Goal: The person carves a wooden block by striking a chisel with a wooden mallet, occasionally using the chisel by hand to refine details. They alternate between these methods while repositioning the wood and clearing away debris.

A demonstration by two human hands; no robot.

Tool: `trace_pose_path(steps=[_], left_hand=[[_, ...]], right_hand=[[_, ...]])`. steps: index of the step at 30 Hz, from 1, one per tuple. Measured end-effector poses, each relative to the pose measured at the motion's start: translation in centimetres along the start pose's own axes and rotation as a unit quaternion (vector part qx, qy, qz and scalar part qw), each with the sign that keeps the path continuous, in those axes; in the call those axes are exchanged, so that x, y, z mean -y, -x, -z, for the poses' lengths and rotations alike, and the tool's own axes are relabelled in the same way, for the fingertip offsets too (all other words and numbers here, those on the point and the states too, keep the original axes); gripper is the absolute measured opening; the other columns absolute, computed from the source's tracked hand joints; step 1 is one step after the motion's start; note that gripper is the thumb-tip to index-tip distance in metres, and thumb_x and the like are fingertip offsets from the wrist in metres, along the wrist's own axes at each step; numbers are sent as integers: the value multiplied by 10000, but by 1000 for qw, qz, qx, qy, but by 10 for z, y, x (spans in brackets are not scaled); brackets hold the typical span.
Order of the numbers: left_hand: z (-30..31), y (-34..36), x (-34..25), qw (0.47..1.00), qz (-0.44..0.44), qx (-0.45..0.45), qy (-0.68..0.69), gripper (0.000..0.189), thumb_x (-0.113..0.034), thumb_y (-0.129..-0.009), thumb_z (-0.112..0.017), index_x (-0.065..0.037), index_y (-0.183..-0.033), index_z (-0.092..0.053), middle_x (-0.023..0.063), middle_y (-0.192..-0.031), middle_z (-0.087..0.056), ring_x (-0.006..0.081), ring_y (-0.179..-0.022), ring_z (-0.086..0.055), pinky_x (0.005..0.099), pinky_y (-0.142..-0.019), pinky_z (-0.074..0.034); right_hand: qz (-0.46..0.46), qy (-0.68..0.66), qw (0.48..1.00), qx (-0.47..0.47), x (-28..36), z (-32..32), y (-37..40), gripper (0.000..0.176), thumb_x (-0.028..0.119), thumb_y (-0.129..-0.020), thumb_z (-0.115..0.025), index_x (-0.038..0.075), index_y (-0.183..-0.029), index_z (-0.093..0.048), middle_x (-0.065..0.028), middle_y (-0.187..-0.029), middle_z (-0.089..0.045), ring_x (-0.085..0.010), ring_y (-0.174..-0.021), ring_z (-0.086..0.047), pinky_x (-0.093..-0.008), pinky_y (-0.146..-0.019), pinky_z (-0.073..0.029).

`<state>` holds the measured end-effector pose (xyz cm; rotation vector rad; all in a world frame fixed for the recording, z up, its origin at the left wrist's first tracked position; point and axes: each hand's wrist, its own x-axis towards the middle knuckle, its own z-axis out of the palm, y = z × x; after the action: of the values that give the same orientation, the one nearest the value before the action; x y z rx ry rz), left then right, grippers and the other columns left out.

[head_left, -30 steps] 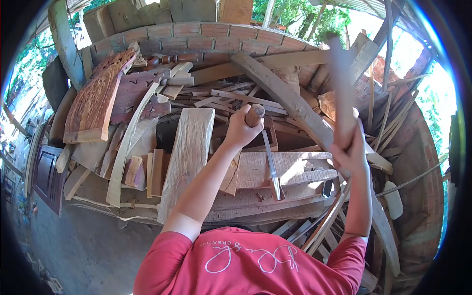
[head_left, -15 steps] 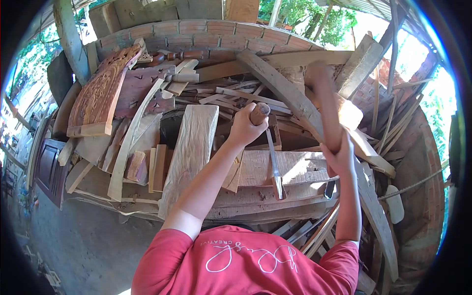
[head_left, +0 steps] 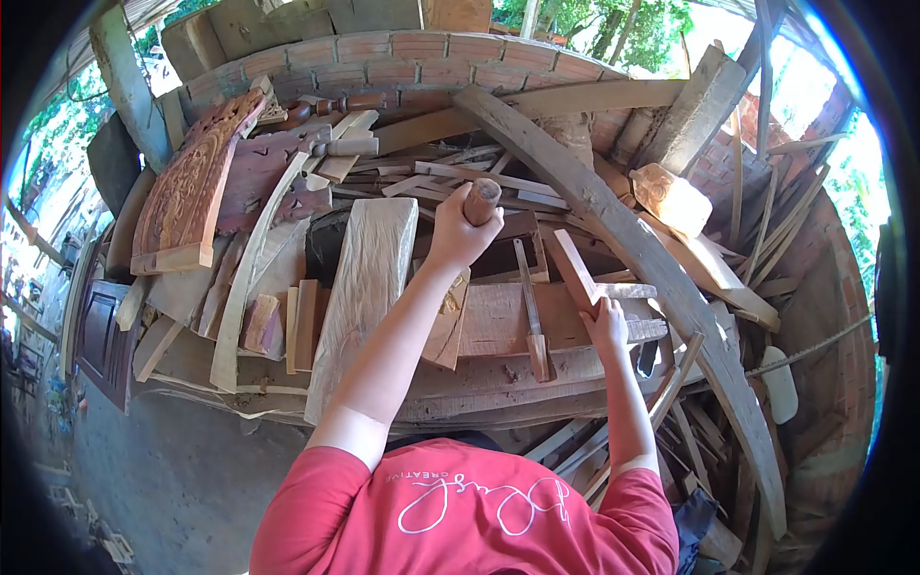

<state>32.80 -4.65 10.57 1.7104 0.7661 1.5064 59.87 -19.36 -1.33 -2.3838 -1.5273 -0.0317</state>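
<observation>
My left hand (head_left: 462, 235) is closed around the round wooden handle of a chisel (head_left: 483, 196); the handle's end points up at me and the blade is hidden below the fist. In my right hand (head_left: 609, 328) is a reddish wooden bar (head_left: 575, 264), gripped at its near end and slanting away to the left. Between the hands, a long narrow metal tool with a wooden handle (head_left: 538, 355) lies on a thick plank (head_left: 494, 326). Just under my left forearm rests a small board with a patterned patch (head_left: 450, 321).
A broad pale board (head_left: 369, 278) lies left of my arm. Farther left are a carved reddish panel (head_left: 187, 192) and a curved strip (head_left: 251, 278). A long beam (head_left: 613, 216) crosses on the right. Scrap wood lies before a brick wall (head_left: 422, 72).
My right hand has brought the wooden bar down and left from a raised, blurred position. My left hand still grips the handle; the view has shifted slightly.
</observation>
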Motion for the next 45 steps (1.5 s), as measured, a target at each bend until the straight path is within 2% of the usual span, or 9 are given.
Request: trace_pose_path(steps=[4, 7, 9, 13, 17, 22, 24, 30, 45], left_hand=[[2, -2, 2, 1000, 9, -6, 10, 177, -110, -690, -632, -29, -823, -550, 54, -646, -546, 117, -578, -476, 271, -567, -416], [2, -2, 4, 1000, 10, -11, 6, 177, -111, -690, -633, -31, -821, -546, 53, -643, -541, 118, -576, -471, 273, -564, -412], [2, -3, 3, 1000, 15, -13, 10, 177, -115, -687, -635, -30, -812, -544, 53, -637, -537, 123, -572, -471, 277, -562, -412], [-2, -8, 17, 999, 46, 11, -6, 181, -124, -678, -643, -24, -784, -537, 60, -621, -528, 132, -564, -471, 282, -558, -411], [-6, -12, 14, 999, 32, 7, -17, 193, -125, -670, -649, -10, -774, -533, 74, -618, -528, 135, -557, -474, 290, -565, -422], [-4, -10, 21, 999, 41, -4, -36, 189, -120, -689, -651, -6, -792, -543, 60, -624, -549, 126, -578, -507, 282, -569, -432], [-2, -8, 24, 995, 1, -101, -4, 161, -106, -736, -647, -14, -816, -543, 35, -623, -556, 105, -549, -526, 248, -528, -436], [16, -11, 27, 979, 44, -171, 105, 167, -84, -803, -614, -43, -736, -466, 12, -550, -516, 78, -438, -499, 209, -410, -390], [33, -26, 24, 939, 145, -311, 26, 194, -127, -809, -598, 5, -835, -459, 48, -594, -524, 99, -449, -489, 243, -416, -400]], right_hand=[[-8, 23, 1000, 8, -2, -8, 0, 483, 315, -725, -666, 48, -1085, -484, -187, -1086, -497, -350, -994, -509, -426, -781, -449], [4, 122, 989, -80, 23, 2, 8, 638, 346, -714, -678, 68, -1230, -425, -182, -1209, -440, -346, -1096, -454, -422, -871, -407], [32, -15, 995, -92, 52, 9, 8, 792, 405, -692, -689, 58, -1311, -338, -177, -1309, -373, -331, -1207, -355, -473, -963, -294], [107, -148, 983, 9, 133, 10, 26, 889, 509, -682, -665, 36, -1332, -284, -197, -1349, -310, -339, -1256, -294, -510, -983, -262], [92, -129, 979, 129, 201, -22, 47, 1041, 633, -702, -555, -54, -1351, -117, -240, -1410, -154, -337, -1331, -128, -562, -1015, -182], [78, -161, 977, 119, 232, -57, 82, 1022, 556, -680, -616, -64, -1340, -142, -256, -1411, -120, -359, -1317, -161, -612, -959, -238], [72, -169, 978, 95, 235, -61, 86, 1003, 523, -674, -635, -59, -1338, -160, -253, -1413, -114, -358, -1310, -179, -612, -953, -248], [78, -157, 982, 78, 235, -66, 87, 913, 428, -684, -643, -32, -1339, -203, -246, -1411, -120, -342, -1283, -241, -607, -955, -241], [77, -181, 978, 64, 237, -64, 88, 855, 404, -678, -656, 114, -1362, -234, -277, -1396, -111, -398, -1235, -301, -573, -967, -260]])
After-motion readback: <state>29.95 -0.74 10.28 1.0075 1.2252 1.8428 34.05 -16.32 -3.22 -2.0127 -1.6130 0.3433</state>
